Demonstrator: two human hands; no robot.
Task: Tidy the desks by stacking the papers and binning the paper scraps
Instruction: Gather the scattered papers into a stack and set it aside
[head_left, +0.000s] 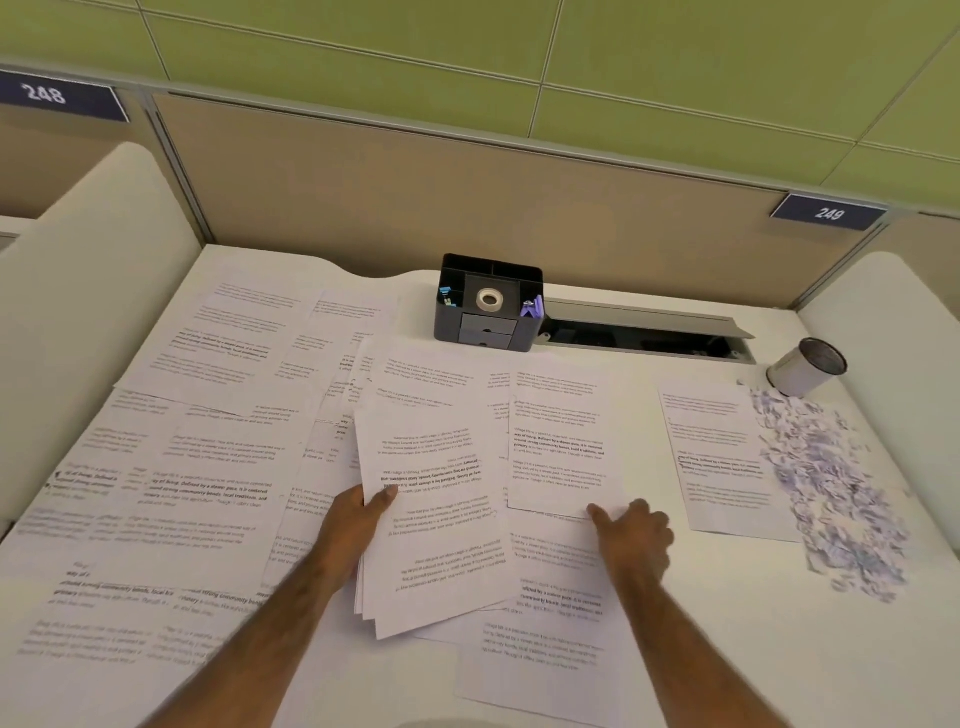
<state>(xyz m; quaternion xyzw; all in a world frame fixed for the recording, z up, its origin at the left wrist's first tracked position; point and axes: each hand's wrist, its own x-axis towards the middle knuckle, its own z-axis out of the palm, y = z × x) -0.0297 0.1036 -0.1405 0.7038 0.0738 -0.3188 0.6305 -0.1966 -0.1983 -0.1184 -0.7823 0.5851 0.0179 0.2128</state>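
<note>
Printed white sheets lie scattered over the white desk (675, 639). My left hand (358, 519) grips the left edge of a stack of papers (441, 525), thumb on top, holding it a little above the desk. My right hand (631, 530) pinches the lower edge of a single sheet (561, 441) lying just right of the stack. Another loose sheet (719, 457) lies further right. A heap of shredded paper scraps (831, 483) spreads along the right side of the desk, partly over that sheet's edge.
A small white bin (805, 366) lies tipped on its side at the back right, above the scraps. A dark desk organiser (488, 304) with a tape roll stands at the back centre, beside an open cable trough (644, 335). Beige partitions enclose the desk.
</note>
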